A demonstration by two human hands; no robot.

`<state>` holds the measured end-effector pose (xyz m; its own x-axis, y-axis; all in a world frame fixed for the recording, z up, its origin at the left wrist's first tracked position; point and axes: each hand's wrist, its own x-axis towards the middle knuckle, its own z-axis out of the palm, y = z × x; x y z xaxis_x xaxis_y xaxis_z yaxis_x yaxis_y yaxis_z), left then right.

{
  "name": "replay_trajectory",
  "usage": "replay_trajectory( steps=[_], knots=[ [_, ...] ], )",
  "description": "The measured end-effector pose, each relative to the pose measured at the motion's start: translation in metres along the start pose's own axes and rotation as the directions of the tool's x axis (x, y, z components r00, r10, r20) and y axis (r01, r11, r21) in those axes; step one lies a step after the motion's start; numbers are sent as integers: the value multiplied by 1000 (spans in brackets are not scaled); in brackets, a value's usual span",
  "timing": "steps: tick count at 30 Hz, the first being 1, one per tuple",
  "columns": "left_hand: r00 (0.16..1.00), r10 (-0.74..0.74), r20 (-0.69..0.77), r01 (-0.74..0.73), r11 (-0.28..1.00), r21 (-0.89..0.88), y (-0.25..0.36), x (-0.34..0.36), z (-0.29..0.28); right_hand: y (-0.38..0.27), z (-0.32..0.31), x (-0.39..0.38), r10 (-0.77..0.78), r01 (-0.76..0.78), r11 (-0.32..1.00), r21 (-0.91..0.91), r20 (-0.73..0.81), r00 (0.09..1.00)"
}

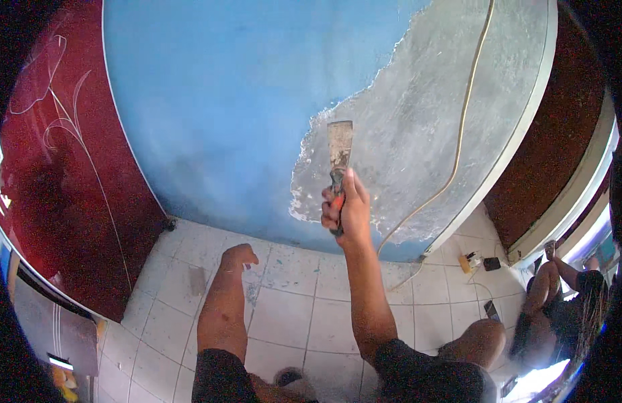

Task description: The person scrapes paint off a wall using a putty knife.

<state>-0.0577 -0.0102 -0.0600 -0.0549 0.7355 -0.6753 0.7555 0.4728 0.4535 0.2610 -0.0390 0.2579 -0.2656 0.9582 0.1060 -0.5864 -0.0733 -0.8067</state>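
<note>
My right hand (344, 208) grips a putty knife (340, 141) by its black and red handle, with its wide, stained metal blade pointing up in front of the grey scraped patch (405, 121) on a blue wall (210, 94). The patch has a ragged edge of flaking white paint. My left hand (239, 256) is lower and to the left, near the foot of the wall, with its fingers curled; I cannot make out what, if anything, is in them.
A beige cable (469, 91) hangs down the patch to the tiled floor (277, 322). A dark red wall (69, 201) stands at the left. At right are a power adapter (491, 264), a phone (490, 310) and a seated person (559, 309). My knee (482, 339) is bent at lower right.
</note>
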Motion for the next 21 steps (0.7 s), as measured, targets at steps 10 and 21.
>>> replay_trajectory(
  steps=[10, 21],
  knots=[
    [998, -66, 7, 64, 984, 165, 40, -28, 2, -38, 20, -9, -274, 277, 960, -33, 70, 959],
    [1000, 26, -12, -24, 996, 91, 66, -41, 2, -16, 19, -11, -68, 63, 994, -86, -52, 996]
  ],
)
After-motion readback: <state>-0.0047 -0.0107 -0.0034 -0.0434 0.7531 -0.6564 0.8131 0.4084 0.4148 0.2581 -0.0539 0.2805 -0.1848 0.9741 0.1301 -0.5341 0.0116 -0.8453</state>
